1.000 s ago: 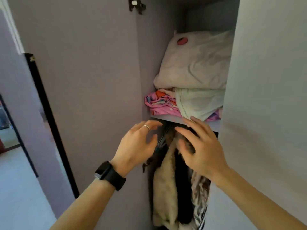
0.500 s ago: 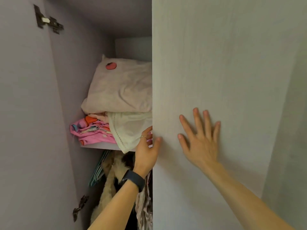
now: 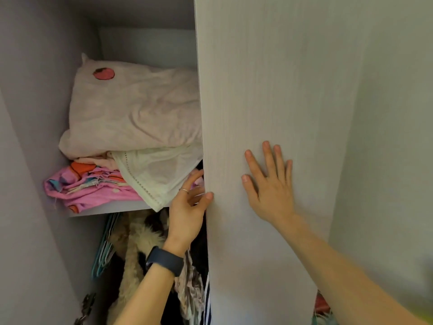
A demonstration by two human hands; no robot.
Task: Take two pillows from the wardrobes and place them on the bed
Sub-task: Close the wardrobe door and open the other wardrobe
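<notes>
A pale pink pillow (image 3: 133, 111) with a red round patch lies on top of folded linen on the wardrobe shelf (image 3: 105, 208). Its right end is hidden behind the right wardrobe door (image 3: 269, 78). My left hand (image 3: 188, 207) curls around the inner edge of that door, fingers behind it and thumb on the front. My right hand (image 3: 269, 184) lies flat with spread fingers on the door's face. Neither hand touches the pillow.
Under the pillow lie a white cloth (image 3: 157, 174) and pink patterned fabric (image 3: 89, 186). Below the shelf hang clothes, among them a furry garment (image 3: 138, 245). The open left door (image 3: 28, 207) stands at the left with a hinge (image 3: 85, 308).
My left hand went from mid-air onto the right door's edge. My right hand moved onto the door's face. The door's bottom right has swung off the wardrobe a little.
</notes>
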